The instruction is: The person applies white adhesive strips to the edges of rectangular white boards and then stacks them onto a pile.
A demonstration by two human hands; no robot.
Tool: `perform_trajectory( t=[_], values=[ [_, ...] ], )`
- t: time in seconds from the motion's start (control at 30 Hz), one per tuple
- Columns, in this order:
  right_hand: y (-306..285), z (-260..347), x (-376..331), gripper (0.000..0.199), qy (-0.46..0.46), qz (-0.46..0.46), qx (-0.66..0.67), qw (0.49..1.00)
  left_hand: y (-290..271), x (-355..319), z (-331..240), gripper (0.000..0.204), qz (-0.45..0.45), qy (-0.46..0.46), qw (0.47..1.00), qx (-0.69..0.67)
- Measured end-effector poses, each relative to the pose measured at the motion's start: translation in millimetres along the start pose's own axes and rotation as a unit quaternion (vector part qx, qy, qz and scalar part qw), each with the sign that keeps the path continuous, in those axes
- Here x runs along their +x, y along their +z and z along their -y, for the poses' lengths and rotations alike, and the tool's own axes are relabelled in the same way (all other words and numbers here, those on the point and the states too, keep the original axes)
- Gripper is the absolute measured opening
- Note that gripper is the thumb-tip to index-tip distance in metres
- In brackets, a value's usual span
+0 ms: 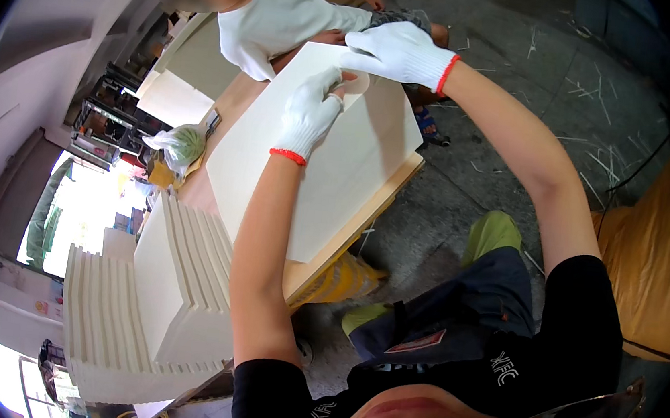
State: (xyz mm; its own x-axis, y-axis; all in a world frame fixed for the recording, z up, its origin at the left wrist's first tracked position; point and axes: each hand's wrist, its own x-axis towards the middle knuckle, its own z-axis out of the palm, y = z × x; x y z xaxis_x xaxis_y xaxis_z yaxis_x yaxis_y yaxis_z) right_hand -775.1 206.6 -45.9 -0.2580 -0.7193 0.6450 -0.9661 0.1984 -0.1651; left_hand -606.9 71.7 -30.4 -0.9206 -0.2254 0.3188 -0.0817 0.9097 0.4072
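Observation:
A large white board [340, 153] lies flat on the wooden table ahead of me. My left hand [312, 114], in a white knitted glove with a red cuff, rests on the board's far part. Its fingers are bent, with bare tips showing, against a small pale round piece [356, 87] that I cannot identify. My right hand [402, 53], gloved alike, reaches over the board's far right edge, just beyond that piece. The right fingers stretch out to the left, with no held object showing; some of their tips are hard to make out.
Stacked white folded boards [153, 296] stand at the left. A plastic bag with something green [184, 146] sits on the table's far left. Across the table sits a person in a white shirt [293, 19]. White strips [604, 94] litter the floor; a yellow-brown covered object [654, 248] stands right.

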Motion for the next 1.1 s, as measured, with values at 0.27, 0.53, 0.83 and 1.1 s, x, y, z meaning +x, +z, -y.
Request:
perform_trajectory(
  t=[0.27,0.53,0.83,1.1],
  values=[
    [50,17,-14,0.031,0.12,-0.242,0.189,0.944,-3,2,12,0.032,-0.029,0.034,0.999,0.017],
    [58,5,-19,0.038,0.209,-0.216,0.219,0.928,3,-7,16,0.034,-0.04,0.057,0.997,0.014],
    [55,5,-18,0.032,0.17,-0.254,0.137,0.942,-2,3,10,0.034,-0.072,0.123,0.988,0.066],
    [1,5,-28,0.047,0.179,0.039,-0.037,0.982,-1,-3,-1,0.026,0.007,-0.038,0.999,-0.017]
  ],
)
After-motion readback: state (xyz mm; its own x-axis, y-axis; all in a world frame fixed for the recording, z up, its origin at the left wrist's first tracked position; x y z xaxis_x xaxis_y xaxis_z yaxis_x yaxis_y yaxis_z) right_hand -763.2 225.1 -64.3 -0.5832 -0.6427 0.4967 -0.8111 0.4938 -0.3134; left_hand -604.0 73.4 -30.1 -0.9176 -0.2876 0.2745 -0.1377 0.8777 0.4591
